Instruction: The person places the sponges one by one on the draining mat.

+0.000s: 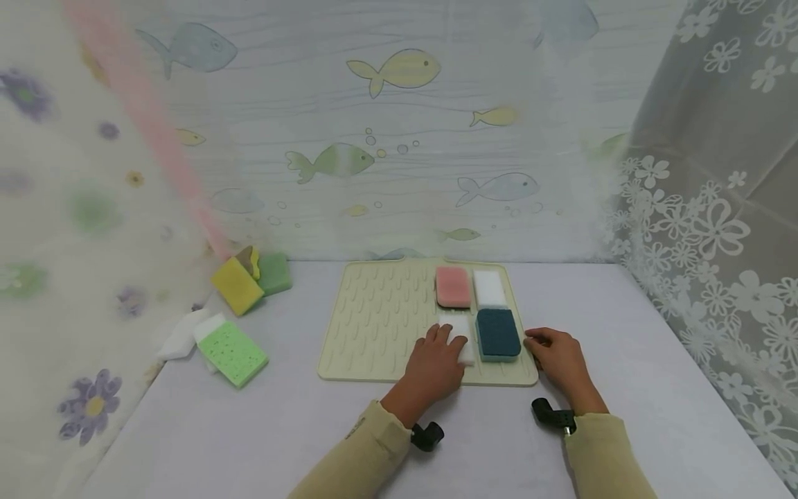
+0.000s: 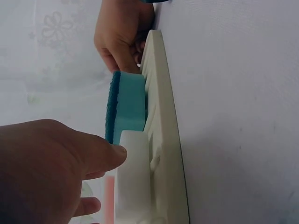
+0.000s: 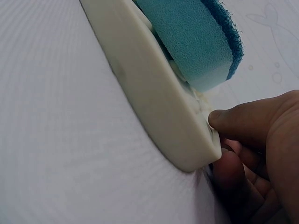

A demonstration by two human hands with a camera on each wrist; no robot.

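A cream ridged mat (image 1: 374,326) lies on the table with four-sided sponges on its right part. My left hand (image 1: 433,364) is over the nearer white sponge (image 2: 135,182). In the left wrist view its thumb touches the sponge's upper edge, and the other fingers extend loosely past it. Beside that sponge sits a teal sponge (image 1: 497,336) with a dark scouring top. Behind them lie a pink sponge (image 1: 453,286) and another white sponge (image 1: 489,289). My right hand (image 1: 561,357) pinches the mat's right edge near the front corner, thumb on top.
Left of the mat, a yellow sponge (image 1: 237,285) leans against a green sponge (image 1: 274,274). Closer in, a bright green speckled sponge (image 1: 233,353) rests on white pieces (image 1: 183,336). A fish-patterned curtain (image 1: 405,152) hangs behind the table, with lace (image 1: 717,229) at the right.
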